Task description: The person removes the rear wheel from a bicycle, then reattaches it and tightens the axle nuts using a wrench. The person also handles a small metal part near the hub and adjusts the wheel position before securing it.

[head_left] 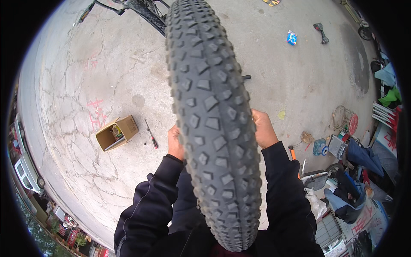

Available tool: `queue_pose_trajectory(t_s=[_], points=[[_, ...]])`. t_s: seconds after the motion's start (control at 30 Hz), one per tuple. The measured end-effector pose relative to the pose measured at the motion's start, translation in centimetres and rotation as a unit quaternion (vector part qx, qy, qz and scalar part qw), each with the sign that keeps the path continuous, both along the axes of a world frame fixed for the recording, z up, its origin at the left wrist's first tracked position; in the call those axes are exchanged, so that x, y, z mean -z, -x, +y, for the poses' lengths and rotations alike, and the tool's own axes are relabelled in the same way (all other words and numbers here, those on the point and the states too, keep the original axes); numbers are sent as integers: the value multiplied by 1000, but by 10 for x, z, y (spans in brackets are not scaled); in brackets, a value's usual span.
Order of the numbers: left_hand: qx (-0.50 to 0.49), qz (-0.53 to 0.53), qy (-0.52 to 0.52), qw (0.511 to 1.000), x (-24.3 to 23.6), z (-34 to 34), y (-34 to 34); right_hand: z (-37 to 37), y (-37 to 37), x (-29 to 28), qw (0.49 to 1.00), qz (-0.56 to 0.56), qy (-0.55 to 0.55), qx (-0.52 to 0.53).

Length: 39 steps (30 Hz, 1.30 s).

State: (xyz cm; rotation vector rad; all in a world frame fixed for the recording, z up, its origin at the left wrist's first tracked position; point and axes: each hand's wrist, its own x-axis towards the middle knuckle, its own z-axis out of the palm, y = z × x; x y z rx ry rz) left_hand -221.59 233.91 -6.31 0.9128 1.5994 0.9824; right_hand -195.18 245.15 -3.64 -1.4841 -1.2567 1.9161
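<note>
Tyre (212, 124) blocks centre; bare concrete (107, 77) left; clutter (346, 171) right.

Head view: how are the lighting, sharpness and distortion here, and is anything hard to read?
Head view: soft, even daylight, no hard shadows or glare on the concrete floor. The knobby tyre is sharp, gripped by the left hand and right hand. Strong fisheye bending, with black corners; clutter at the right rim is squeezed and hard to make out. The cardboard box reads clearly.

An open brown cardboard box (117, 133) lies on the concrete floor (85, 94), at left. A small blue packet (291, 37) lies far off, upper right.
</note>
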Motion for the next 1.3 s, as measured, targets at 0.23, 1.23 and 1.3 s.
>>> queue_pose_trajectory(t_s=[0.23,1.23,1.3], points=[[-53,-169,69,982,-8,15,-7,10,-14,-6,995,-31,88,-26],[-213,-190,209,935,-23,30,-26,3,-9,-9,995,-65,74,-13],[-196,-216,229,929,-24,31,-20,2,-7,-8,995,-28,93,28]])
